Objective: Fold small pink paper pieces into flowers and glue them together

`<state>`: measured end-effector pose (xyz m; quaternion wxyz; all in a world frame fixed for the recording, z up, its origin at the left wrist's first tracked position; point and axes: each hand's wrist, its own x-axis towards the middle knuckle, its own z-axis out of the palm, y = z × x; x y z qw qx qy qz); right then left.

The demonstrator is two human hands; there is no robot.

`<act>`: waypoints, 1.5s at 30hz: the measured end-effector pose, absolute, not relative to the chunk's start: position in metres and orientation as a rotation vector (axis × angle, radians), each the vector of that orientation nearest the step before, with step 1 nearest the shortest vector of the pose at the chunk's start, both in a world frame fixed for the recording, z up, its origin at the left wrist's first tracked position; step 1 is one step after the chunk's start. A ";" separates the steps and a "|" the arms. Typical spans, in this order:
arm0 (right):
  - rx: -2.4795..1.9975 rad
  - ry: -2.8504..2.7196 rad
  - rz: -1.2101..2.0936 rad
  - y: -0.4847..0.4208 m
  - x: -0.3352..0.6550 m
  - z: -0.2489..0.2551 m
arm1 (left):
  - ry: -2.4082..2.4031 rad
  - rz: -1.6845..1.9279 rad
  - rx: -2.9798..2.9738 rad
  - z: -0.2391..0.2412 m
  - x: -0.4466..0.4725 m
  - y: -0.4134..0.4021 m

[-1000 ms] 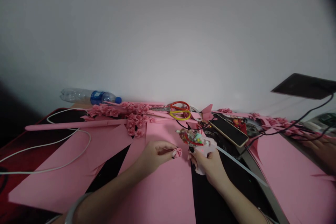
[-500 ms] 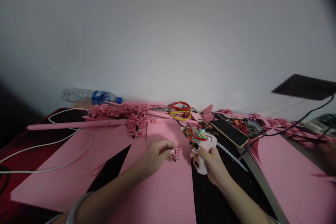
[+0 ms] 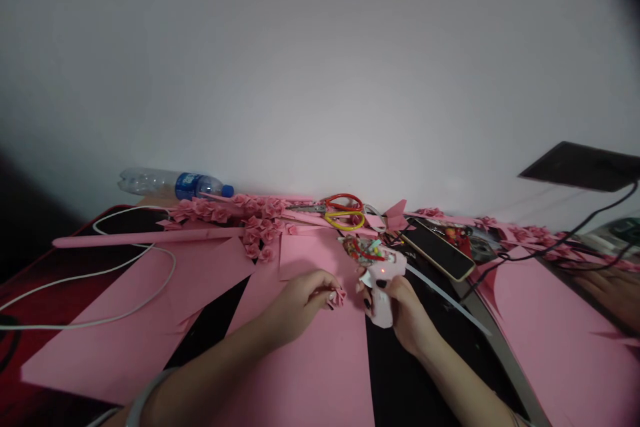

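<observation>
My left hand pinches a rose, my right hand wraps a glue gun — a leftward slip could burn me.

Left hand partly hides pink flower; right edge crops dark panel

The rose is pink, the glue gun paler pink; its front looks mottled on my feed, perhaps red, green and yellow. I see red and yellow scissor handles and a blue label and cap on the bottle.
</observation>
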<state>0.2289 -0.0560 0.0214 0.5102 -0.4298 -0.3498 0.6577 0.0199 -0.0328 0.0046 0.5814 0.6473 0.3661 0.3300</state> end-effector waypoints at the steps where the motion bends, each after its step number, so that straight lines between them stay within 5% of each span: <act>1: -1.039 -0.848 1.581 -0.056 0.229 0.020 | 0.876 0.783 1.594 0.006 0.019 -0.033; 24: -1.320 -1.321 1.357 -0.059 0.219 0.025 | 0.847 0.982 2.086 -0.002 0.017 -0.035; 45: -1.375 -1.342 1.260 -0.059 0.217 0.031 | 0.877 0.816 1.992 0.005 0.018 -0.037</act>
